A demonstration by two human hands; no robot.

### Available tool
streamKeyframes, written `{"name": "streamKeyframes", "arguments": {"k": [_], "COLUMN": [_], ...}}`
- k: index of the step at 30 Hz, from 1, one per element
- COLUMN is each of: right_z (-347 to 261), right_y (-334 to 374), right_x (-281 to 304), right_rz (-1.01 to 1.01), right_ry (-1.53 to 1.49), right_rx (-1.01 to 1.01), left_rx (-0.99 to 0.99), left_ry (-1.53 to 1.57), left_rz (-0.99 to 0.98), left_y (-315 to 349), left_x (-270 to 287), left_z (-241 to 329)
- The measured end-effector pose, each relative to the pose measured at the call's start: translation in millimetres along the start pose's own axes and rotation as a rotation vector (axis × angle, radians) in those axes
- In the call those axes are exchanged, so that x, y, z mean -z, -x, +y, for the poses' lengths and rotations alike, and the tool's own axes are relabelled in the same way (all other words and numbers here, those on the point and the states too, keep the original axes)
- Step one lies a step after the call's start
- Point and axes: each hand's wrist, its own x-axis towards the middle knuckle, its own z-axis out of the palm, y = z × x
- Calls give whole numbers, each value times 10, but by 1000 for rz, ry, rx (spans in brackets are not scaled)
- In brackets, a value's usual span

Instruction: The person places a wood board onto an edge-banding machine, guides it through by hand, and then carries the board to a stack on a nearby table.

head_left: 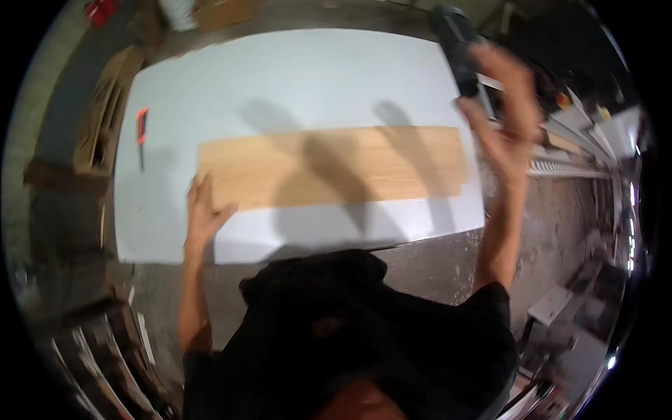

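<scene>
A light wooden plank (392, 164) with a small notch at its right end lies flat across the white tabletop (336, 77). My left hand (204, 213) rests on the plank's left end, fingers and thumb spread. Raised at the table's far right corner, my right hand (507, 112) grips a dark, elongated tool (458, 49) between thumb and fingers. Motion blur hides the tool's exact kind. To the left of the plank lies a slim orange-and-black hand tool (142, 136), apart from both hands.
A wooden pallet-like frame (105, 112) stands beside the table's left edge. Long white strips and boards (570, 150) are stacked past the right edge. More dark-and-white slats (105, 364) lie at lower left. A cardboard box (224, 12) sits beyond the far edge.
</scene>
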Motion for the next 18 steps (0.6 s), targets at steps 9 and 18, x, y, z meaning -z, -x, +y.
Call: {"name": "streamKeyframes", "arguments": {"k": [9,18], "right_z": [694,998], "right_y": [3312,3442], "right_x": [36,-217], "right_rz": [-561,-437], "right_ry": [-281,201], "right_rx": [-1205,-813], "left_rx": [34,141], "left_ry": [54,44], "left_rz": [-14,-97], "left_y": [242,218], "left_x": [49,-52], "left_z": [145,321]}}
